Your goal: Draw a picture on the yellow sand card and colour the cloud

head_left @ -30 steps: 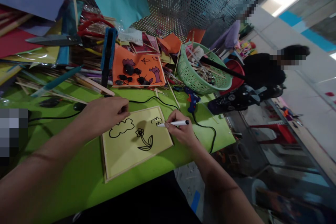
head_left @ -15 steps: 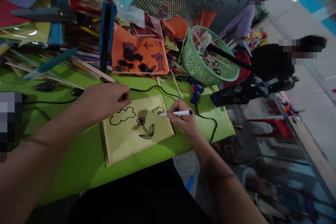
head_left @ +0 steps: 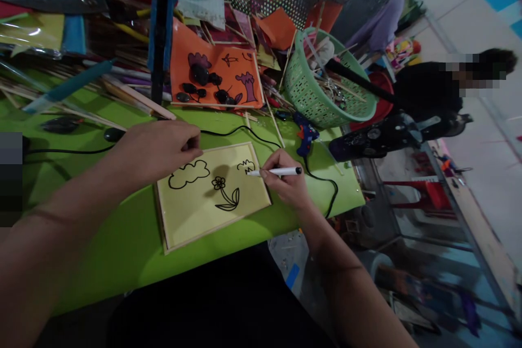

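My right hand [head_left: 285,180] is closed around a white marker [head_left: 281,172] with a dark end, its tip at the small, partly drawn cloud near the right edge of the yellow sheet [head_left: 191,217]. My left hand [head_left: 173,144] is apart from it, fingers curled over the sheet's far left edge; I cannot tell whether they pinch or press anything. The sheet, stick-framed, lies between and in front of my hands, close to the near edge of the green table [head_left: 228,236], with a large cloud and a flower in black line. Print on the pale slip [head_left: 206,8] at the back is too blurred to read. Compared with a second ago, my view has tipped down, so the orange picture [head_left: 183,62], green basket [head_left: 314,100] and blue glue gun [head_left: 305,133] sit higher, while the marker tip stays at the small cloud.
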`<state>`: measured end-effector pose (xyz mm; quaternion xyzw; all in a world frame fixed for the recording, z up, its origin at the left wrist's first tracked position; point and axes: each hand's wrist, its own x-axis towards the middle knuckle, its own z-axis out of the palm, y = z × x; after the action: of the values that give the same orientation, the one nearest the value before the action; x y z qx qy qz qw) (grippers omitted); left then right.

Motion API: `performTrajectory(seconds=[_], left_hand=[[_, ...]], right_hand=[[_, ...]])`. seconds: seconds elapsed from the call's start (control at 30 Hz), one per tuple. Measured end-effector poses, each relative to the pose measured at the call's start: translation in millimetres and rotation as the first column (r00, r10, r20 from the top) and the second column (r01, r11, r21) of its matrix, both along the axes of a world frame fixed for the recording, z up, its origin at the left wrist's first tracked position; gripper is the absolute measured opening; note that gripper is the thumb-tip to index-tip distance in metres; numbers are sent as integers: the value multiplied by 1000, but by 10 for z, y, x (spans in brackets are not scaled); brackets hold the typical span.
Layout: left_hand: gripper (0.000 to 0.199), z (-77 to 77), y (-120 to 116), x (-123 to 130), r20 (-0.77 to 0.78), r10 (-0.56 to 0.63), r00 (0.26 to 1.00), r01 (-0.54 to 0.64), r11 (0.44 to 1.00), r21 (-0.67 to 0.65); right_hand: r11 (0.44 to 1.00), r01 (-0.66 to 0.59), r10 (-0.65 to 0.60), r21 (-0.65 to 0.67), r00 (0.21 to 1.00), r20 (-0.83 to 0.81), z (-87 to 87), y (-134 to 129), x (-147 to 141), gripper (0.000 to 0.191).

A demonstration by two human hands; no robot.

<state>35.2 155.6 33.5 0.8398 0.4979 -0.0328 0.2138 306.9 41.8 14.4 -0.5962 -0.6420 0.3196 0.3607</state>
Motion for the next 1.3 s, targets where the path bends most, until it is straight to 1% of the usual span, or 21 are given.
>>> performTrajectory(seconds=[0.5, 0.93, 1.3], left_hand=[[17, -13, 8, -14, 10, -14, 1000, 14, 1000, 16], [19, -37, 4, -6, 21, -3, 1000, 3, 1000, 11], [18, -33, 9, -7, 16, -8, 1000, 8, 1000, 17]], right_hand=[[1000, 13, -13, -28, 1000, -8, -9, -14, 5, 10], [1000, -5, 5, 15, 1000, -11, -27, -12, 14, 8], [1000, -6, 6, 1, 1000, -9, -15, -5, 8, 9]])
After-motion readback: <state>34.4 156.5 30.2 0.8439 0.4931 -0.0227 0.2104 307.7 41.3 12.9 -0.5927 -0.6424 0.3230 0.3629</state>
